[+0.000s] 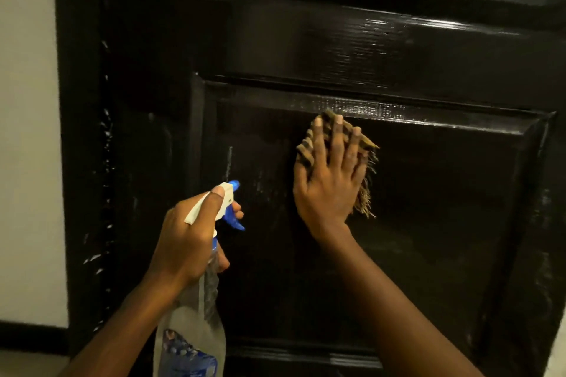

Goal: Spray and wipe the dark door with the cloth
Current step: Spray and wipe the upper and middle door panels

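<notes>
1. The spray bottle (190, 330) is nearest, at 7 o'clock in the view. Its long axis runs from 6 o'clock up toward 12 o'clock, tilted slightly right. The blue nozzle (233, 185) points at the door, toward 1 o'clock.
2. The left hand (190, 239) grips the bottle neck. The fingers are curled round it, the thumb lies along the white spray head, and 1 fingertip sits at the blue trigger (234, 220).
3. The right hand (327, 187) presses the cloth (306, 150) flat on the lower recessed panel (444, 223). The fingers are straight and slightly spread. The cloth is striped; its frayed fringe hangs at 4 o'clock of the hand.
4. The panel's top moulding lies just beyond the fingertips at 12 o'clock. Open panel surface extends toward 3 o'clock and 6 o'clock of the hand.
5. The dark door (367, 49) is glossy, with pale streaks on the panel left of the cloth.
6. A pale wall (27, 131) and dark baseboard (30, 337) border the door at 9 o'clock.
</notes>
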